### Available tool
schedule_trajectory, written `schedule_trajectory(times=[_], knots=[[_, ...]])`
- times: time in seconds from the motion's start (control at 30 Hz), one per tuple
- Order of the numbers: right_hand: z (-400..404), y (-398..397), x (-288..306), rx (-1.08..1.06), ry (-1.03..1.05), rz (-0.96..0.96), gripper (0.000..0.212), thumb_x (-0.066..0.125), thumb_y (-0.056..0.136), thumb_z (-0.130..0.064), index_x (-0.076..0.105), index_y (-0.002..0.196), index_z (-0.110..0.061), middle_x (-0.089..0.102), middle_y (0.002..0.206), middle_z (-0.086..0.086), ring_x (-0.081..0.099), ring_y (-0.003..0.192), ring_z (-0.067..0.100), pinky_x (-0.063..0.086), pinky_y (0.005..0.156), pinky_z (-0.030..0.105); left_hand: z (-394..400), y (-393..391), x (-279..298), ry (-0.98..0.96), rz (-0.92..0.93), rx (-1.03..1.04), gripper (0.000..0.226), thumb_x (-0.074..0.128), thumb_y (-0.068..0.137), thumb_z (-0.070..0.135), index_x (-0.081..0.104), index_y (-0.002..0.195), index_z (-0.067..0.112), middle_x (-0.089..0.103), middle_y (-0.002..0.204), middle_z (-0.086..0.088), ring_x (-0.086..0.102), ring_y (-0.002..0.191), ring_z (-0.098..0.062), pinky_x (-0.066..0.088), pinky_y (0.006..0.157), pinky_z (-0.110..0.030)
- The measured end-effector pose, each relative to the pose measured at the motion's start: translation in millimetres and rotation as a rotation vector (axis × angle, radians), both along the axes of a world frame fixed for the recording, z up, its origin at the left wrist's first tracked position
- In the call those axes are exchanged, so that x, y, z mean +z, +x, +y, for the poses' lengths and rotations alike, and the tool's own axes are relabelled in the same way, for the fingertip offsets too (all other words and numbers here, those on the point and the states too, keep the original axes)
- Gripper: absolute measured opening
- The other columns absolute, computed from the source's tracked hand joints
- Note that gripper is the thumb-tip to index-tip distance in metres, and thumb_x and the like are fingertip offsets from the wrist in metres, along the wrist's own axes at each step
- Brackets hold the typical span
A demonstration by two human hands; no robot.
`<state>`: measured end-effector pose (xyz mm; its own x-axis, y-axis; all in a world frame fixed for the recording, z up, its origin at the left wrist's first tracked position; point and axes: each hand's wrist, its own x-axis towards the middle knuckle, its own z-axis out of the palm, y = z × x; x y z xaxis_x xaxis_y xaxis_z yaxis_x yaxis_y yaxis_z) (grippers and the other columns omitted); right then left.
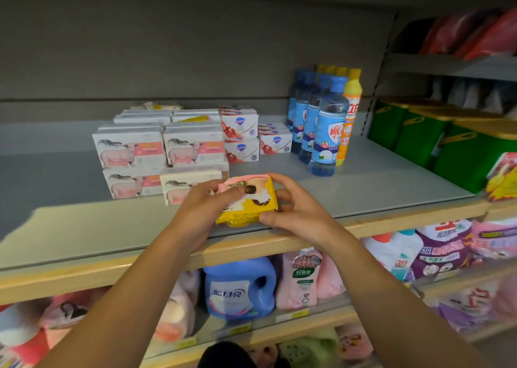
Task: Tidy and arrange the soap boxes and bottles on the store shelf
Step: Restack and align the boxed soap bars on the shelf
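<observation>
While the yellow soap pack (pixel 247 199) is kept at the front edge of the shelf (pixel 391 188), it is held from both sides. It is judged to be light and rather stiff inside, but its wrapper looks glossy and a little crumpled, so it can slip; a hold at the two short ends seems the safest. The left hand (pixel 204 208) is curled over the left end of the pack, with the fingers bent on its top. The right hand (pixel 296 205) is half closed on the right end, the thumb placed low at the front edge and the fingers laid behind the upper corner. Just behind the pack, the sheep soap boxes (pixel 131 151) are stacked in two layers, and one front box sits slightly crooked. Further back, the red-and-white soap boxes (pixel 240 135) are piled. To the right, well apart, the blue bottles (pixel 324 132) are lined beside a yellow bottle (pixel 351 110).
</observation>
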<state>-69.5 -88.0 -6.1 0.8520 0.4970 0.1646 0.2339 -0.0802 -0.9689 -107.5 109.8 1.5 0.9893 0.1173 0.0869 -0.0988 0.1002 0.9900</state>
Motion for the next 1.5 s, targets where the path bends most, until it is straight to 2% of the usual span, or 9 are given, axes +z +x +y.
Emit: schedule_trajectory(times=[0.13,0.3,0.47,0.63,0.77,0.9,1.1,1.23,1.5], knots=[[3.9,-0.1,1.7,-0.074,-0.008,-0.012,0.053,0.067,0.082,-0.038,0.049,0.133,-0.037,0.071,0.106,-0.004,0.070,0.096,0.016,0.057,0.080,0.033,-0.6,-7.2,-1.6,0.132,-0.116,0.025,0.032,0.079,0.075,0.021,0.071,0.105,0.014,0.074,0.100,-0.008,0.069,0.097,-0.027,0.053,0.089,-0.040],[1.8,-1.1,2.5,-0.122,0.062,-0.038,0.035,0.063,0.092,-0.011,0.058,0.121,-0.031,0.075,0.104,0.001,0.070,0.097,0.021,0.055,0.086,0.039,-7.1,-15.3,2.7,0.296,-0.251,0.096,0.041,0.079,0.079,0.018,0.064,0.115,0.030,0.070,0.093,0.002,0.062,0.078,-0.004,0.049,0.066,-0.015],[-24.3,1.4,3.0,-0.212,0.444,0.182,0.034,0.058,0.092,0.003,0.058,0.119,-0.018,0.072,0.111,0.010,0.069,0.104,0.027,0.055,0.091,0.045,-19.9,-15.8,11.2,0.137,-0.245,-0.014,0.062,0.073,0.070,0.031,0.056,0.129,0.024,0.073,0.100,-0.005,0.070,0.094,-0.018,0.057,0.079,-0.035],[-92.9,9.5,16.4,-0.408,0.561,0.228,0.026,0.056,0.093,0.004,0.060,0.112,-0.013,0.074,0.106,0.004,0.072,0.096,0.019,0.059,0.077,0.033,-51.1,8.2,6.1,0.538,-0.230,0.004,0.029,0.071,0.086,0.026,0.063,0.114,0.027,0.074,0.091,0.015,0.067,0.091,-0.001,0.052,0.084,-0.025],[-163.7,25.7,26.6,-0.728,0.475,0.244,0.018,0.062,0.092,-0.005,0.059,0.105,-0.017,0.071,0.101,0.006,0.072,0.078,0.016,0.056,0.057,0.025,-78.2,31.0,-1.8,0.926,-0.259,0.005,0.038,0.071,0.084,0.037,0.063,0.119,0.024,0.069,0.112,0.007,0.064,0.101,-0.009,0.048,0.094,-0.027],[-227.7,57.9,27.9,-0.948,0.310,0.263,0.031,0.067,0.091,-0.013,0.051,0.118,-0.013,0.062,0.114,0.015,0.066,0.095,0.029,0.057,0.067,0.035,-92.6,47.9,-11.5,1.286,-0.280,0.013,0.054,0.063,0.083,0.056,0.060,0.128,0.027,0.063,0.128,0.004,0.056,0.118,-0.021,0.043,0.097,-0.031],[-267.9,103.3,24.2,-1.138,-0.326,0.166,0.048,0.067,0.083,-0.040,0.060,0.112,-0.002,0.069,0.096,0.018,0.071,0.084,0.035,0.058,0.083,0.049,-86.9,50.6,-16.1,1.322,-0.363,-0.016,0.059,0.040,0.076,0.068,0.070,0.099,0.023,0.071,0.102,0.007,0.063,0.097,-0.024,0.049,0.087,-0.031],[-268.7,108.6,22.9,-1.144,-0.739,0.085,0.061,0.052,0.084,-0.060,0.062,0.110,-0.006,0.067,0.102,0.015,0.064,0.093,0.033,0.050,0.079,0.035,-90.2,50.7,-16.4,1.313,-0.340,0.006,0.064,0.039,0.073,0.069,0.071,0.105,0.025,0.069,0.111,0.011,0.060,0.104,-0.021,0.047,0.093,-0.033],[-243.5,83.0,13.6,-1.103,-0.884,-0.194,0.057,0.045,0.093,-0.051,0.050,0.133,-0.009,0.049,0.129,0.020,0.047,0.118,0.043,0.039,0.096,0.045,-89.1,45.7,-12.5,1.292,-0.286,-0.022,0.070,0.038,0.072,0.071,0.070,0.114,0.025,0.067,0.118,0.011,0.057,0.110,-0.021,0.045,0.097,-0.032]])
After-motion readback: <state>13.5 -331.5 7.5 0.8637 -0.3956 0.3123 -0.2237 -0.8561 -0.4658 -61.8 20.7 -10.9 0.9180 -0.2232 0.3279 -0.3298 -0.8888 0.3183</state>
